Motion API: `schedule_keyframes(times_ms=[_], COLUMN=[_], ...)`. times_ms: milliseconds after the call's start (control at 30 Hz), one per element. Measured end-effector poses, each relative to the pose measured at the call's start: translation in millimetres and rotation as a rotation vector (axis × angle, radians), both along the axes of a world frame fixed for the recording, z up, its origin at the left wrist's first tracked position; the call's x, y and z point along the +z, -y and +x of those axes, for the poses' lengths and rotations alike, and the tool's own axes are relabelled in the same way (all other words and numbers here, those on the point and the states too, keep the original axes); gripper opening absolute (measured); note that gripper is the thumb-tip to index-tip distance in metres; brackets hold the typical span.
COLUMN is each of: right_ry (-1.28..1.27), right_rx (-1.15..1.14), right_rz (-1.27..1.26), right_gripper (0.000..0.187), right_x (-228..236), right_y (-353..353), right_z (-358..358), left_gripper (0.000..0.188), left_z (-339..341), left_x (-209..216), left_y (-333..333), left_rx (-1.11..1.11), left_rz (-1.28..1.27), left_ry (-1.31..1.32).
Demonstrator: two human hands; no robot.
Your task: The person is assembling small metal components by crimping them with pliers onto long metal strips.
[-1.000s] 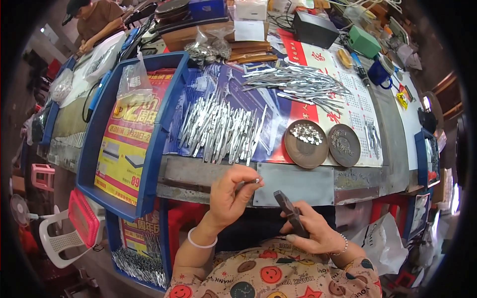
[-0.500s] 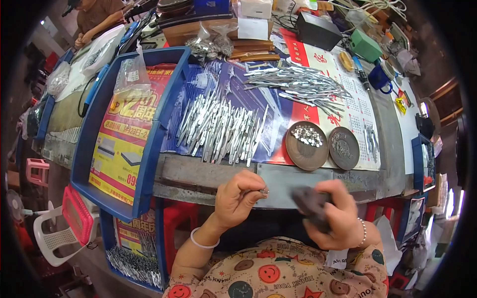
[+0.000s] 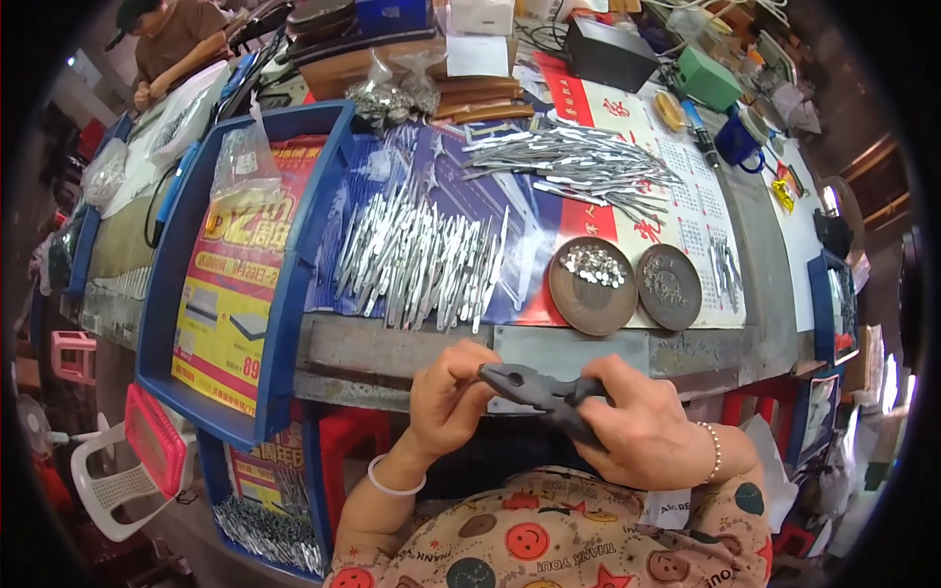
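Dark grey pliers [image 3: 529, 388] lie across the space in front of my chest, gripped in my right hand [image 3: 649, 423], whose fingers wrap round the handles. The tip of their jaws meets the fingertips of my left hand [image 3: 446, 404]. That hand is closed in a pinch; the small thing between its fingers is hidden now. Beyond my hands, a brown dish [image 3: 569, 312] holds small shiny round metal pieces [image 3: 592, 263]. A second dark dish [image 3: 668, 318] beside it holds small metal bits. A heap of thin metal strips [image 3: 421, 263] lies left of the dishes.
Another heap of metal strips [image 3: 573, 162] lies farther back. On the left stands a long blue tray [image 3: 162, 323] lined with printed paper. At the back right are a blue mug [image 3: 737, 145], a green box [image 3: 710, 78] and a black box [image 3: 610, 57]. A person [image 3: 176, 44] sits at the far left.
My right hand has brought the pliers leftward, so their tip now meets my left fingertips. The small metal thing seen in my left pinch is now hidden. The view has shifted slightly.
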State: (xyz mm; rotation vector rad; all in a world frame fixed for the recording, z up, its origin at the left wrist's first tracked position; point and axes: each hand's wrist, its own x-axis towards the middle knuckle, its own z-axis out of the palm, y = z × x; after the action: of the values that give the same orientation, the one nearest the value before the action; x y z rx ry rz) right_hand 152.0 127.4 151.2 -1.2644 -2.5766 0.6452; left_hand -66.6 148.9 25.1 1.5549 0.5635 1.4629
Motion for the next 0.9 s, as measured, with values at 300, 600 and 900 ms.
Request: schedule_keyframes(times_ms=[300, 600, 900], right_ry=[-0.088, -0.033, -0.021], right_rx=[-0.025, 0.054, 0.053], right_rz=[-0.115, -0.149, -0.133], right_gripper=[0.024, 0.037, 0.045], right_x=[-29, -37, -44], right_y=[35, 47, 57], right_z=[18, 25, 36], left_gripper=[0.011, 0.011, 0.012], left_z=[-1, 3, 13], left_x=[17, 22, 30], left_y=[35, 62, 74], left_rx=[-0.128, -0.228, -0.179], left_rz=[-0.721, -0.981, -1.021], left_ry=[0.582, 0.580, 0.466])
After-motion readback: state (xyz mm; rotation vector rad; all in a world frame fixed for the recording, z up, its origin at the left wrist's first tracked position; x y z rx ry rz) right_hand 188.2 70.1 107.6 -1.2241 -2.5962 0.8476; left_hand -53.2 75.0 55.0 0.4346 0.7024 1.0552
